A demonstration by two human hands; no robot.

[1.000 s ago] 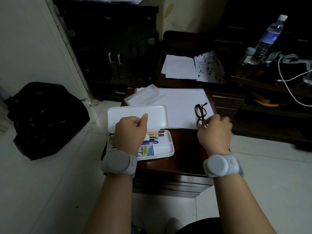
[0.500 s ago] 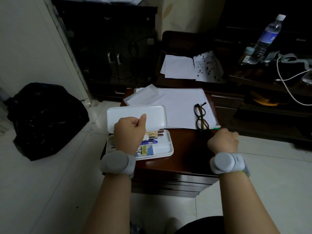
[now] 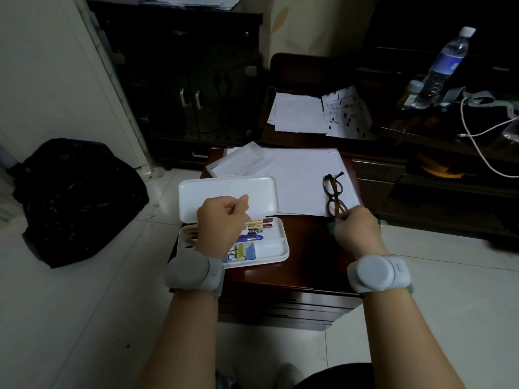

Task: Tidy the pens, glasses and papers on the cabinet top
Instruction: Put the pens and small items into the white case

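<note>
An open white pencil case lies at the left of the dark wooden cabinet top, its lid folded back. Inside are brown pencils, a blue pen and binder clips. My left hand hovers over the tray with curled fingers, thumb towards the lid; I see nothing in it. My right hand grips a pen whose green tip sticks out on the right. That hand is just below the folded black glasses, which lie on white papers.
A clear plastic box rests on the papers' far left corner. More sheets lie on a dark unit behind. A water bottle and a white cable are at the right. A black bag sits on the floor to the left.
My right hand drew back to the cabinet's right edge, closed on the pen, and has now swung left again towards the glasses. My left hand stayed over the pencil case.
</note>
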